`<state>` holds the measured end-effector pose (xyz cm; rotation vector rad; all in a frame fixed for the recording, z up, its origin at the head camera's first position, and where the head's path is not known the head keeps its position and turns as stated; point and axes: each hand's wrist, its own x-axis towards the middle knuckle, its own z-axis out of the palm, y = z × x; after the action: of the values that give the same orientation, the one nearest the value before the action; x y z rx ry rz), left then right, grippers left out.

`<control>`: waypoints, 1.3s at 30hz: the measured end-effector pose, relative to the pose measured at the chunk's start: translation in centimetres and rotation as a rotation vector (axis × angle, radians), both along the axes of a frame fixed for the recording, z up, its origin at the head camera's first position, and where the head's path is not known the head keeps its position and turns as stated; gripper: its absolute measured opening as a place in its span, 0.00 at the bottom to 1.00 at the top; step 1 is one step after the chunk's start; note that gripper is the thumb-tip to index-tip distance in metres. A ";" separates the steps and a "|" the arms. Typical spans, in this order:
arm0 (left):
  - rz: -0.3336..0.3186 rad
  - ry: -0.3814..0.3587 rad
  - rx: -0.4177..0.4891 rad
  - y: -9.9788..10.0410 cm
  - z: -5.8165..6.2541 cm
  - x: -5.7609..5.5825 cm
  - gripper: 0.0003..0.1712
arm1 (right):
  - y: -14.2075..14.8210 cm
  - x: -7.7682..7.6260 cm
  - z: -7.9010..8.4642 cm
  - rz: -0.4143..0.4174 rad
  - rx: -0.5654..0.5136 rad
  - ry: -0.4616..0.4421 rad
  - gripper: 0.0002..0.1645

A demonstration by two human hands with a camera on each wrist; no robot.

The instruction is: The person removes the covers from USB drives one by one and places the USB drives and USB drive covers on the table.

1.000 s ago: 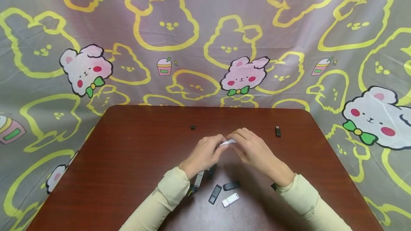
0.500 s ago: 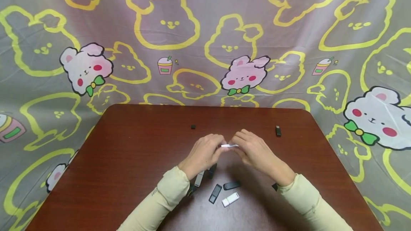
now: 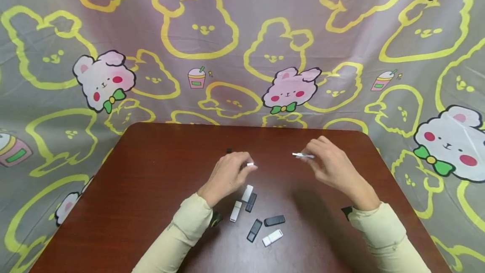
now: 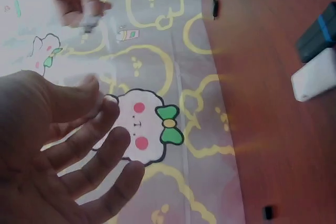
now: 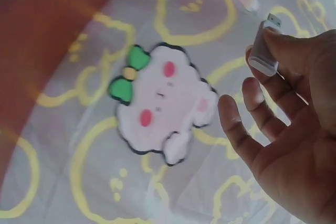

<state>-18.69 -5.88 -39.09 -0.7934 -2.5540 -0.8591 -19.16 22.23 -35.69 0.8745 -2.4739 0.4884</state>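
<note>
my left hand (image 3: pixel 224 177) pinches a small white piece (image 3: pixel 250 164), probably the cap; my right hand (image 3: pixel 335 165) pinches a white usb stick (image 5: pixel 261 56) by its body, metal plug (image 5: pixel 273 20) bare, above the counter (image 3: pixel 163 172). best, i judge, to grip lightly, fingers clear of the plug. i can read no brand or writing on either.

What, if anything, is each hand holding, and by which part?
Right hand: white USB flash drive, pinched by its body, metal plug bare. Left hand: small white piece, likely a cap, at the fingertips; which part is gripped can't be told.
</note>
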 end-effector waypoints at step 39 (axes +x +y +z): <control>0.063 -0.132 -0.158 -0.5 -3.7 -2.1 0.04 | 3.8 -3.8 -0.9 -0.177 -0.299 -0.016 0.04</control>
<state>-20.78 -6.35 -42.75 -0.7183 -2.7751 -0.7184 -22.92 26.01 -36.61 0.5292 -2.3811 0.7779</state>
